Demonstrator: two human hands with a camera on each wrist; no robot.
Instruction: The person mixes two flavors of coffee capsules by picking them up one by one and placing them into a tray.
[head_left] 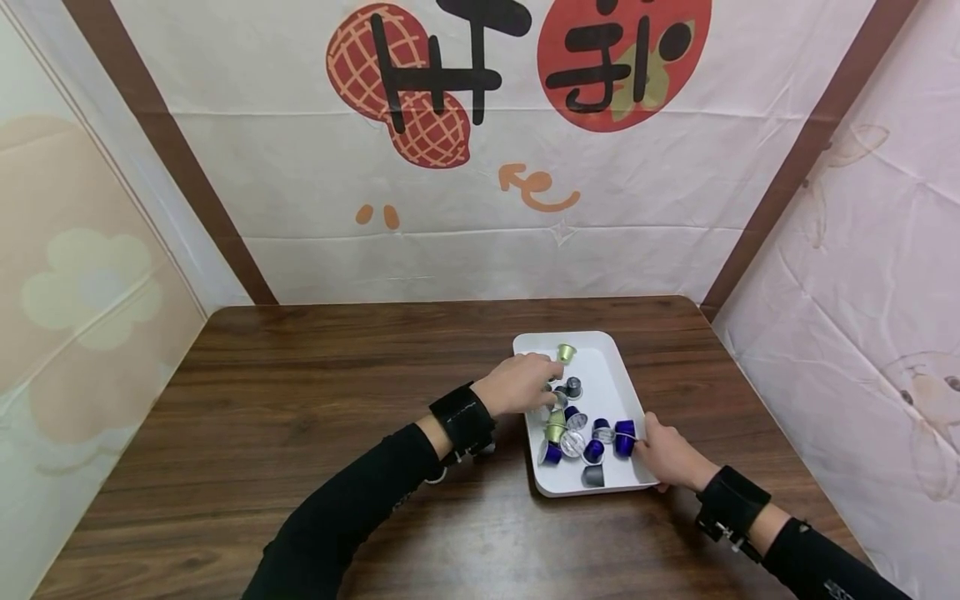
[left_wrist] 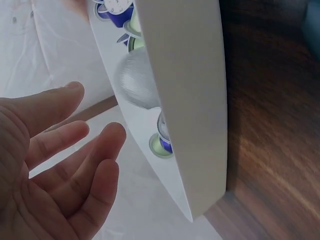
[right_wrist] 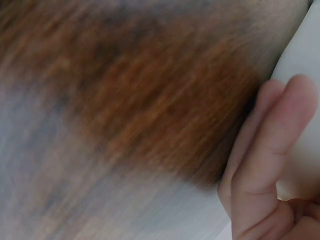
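A white tray [head_left: 611, 387] on the table holds several coffee capsules: purple-blue ones [head_left: 625, 438], green ones [head_left: 566, 353] and a dark grey one [head_left: 592, 476]. My left hand [head_left: 519, 385] is over the tray's left side, fingers loosely bent. In the left wrist view nothing lies between its fingers and thumb; a blurred silver capsule [left_wrist: 139, 82] shows beyond them by the tray wall [left_wrist: 185, 110]. My right hand [head_left: 671, 454] grips the tray's right rim near the front corner. Its fingers [right_wrist: 265, 150] lie along the tray's outside in the right wrist view; the thumb's hold is partly hidden.
The brown wooden table [head_left: 337, 367] runs back to a printed white cloth [head_left: 300, 208]. More cloth hangs at both sides. A small pale object [head_left: 486, 450] shows partly from behind the left wrist strap.
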